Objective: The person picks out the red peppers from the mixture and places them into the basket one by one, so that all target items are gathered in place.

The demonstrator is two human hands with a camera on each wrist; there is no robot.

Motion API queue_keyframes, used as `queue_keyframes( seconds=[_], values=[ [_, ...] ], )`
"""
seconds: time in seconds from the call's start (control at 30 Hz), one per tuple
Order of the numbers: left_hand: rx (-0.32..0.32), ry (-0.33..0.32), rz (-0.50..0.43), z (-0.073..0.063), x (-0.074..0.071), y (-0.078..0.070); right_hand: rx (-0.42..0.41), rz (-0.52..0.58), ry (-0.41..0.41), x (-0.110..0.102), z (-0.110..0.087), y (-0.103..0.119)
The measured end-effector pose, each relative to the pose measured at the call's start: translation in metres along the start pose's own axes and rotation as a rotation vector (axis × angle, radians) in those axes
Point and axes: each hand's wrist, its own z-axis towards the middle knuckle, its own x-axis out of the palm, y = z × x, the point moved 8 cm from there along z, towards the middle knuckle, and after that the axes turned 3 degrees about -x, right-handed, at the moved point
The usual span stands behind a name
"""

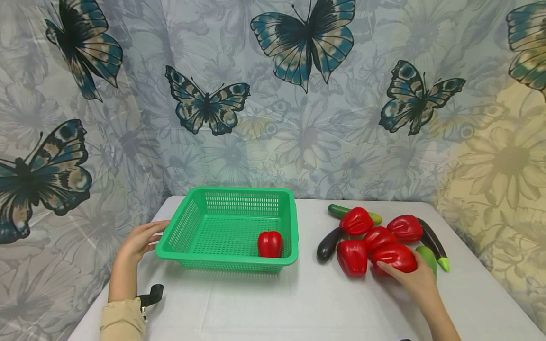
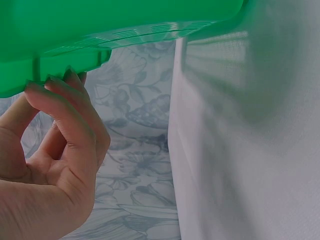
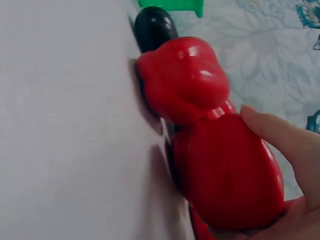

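At the left end of the green basket point(image 1: 226, 265), my left hand point(image 1: 138, 244) holds the rim. Close up in the left wrist view, bent fingers point(image 2: 70, 112) meet the rim's edge. One red bell pepper point(image 1: 270, 244) sits in the basket's front right corner. My right hand point(image 1: 420, 279) grips another red bell pepper point(image 1: 394, 257) at the front of the pile, with the thumb along one side; its other fingers are mostly hidden. Right beside the gripped pepper is a red bell pepper point(image 1: 352, 258), with further red bell peppers point(image 1: 405, 228) behind.
Around the peppers lie an eggplant point(image 1: 328, 246), a cucumber point(image 1: 339, 210), a long dark vegetable with a green tip point(image 1: 432, 239) and a green rounded item point(image 1: 428, 258) partly behind my right hand. The white table point(image 1: 264, 303) ends at a butterfly-patterned cloth point(image 1: 307, 161).
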Motion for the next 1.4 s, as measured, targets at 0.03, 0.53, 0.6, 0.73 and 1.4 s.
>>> queue_keyframes(
  seconds=[0.03,0.53,0.6,0.73,1.4],
  values=[
    [-0.001,0.0,-0.002,0.0,0.0,0.0,0.003,0.006,-0.016,-0.002,-0.001,0.001],
    [-0.004,-0.005,0.031,0.001,0.0,0.003,-0.065,0.037,-0.102,-0.021,-0.006,0.035],
    [-0.003,-0.004,0.031,0.001,0.0,0.003,-0.081,0.044,-0.103,-0.021,-0.006,0.039],
    [-0.002,0.0,0.026,0.001,0.0,0.002,-0.101,0.052,-0.097,-0.021,-0.006,0.046],
    [0.001,-0.005,0.034,0.001,0.0,0.002,-0.224,0.053,-0.03,0.006,0.007,0.09]
  ],
)
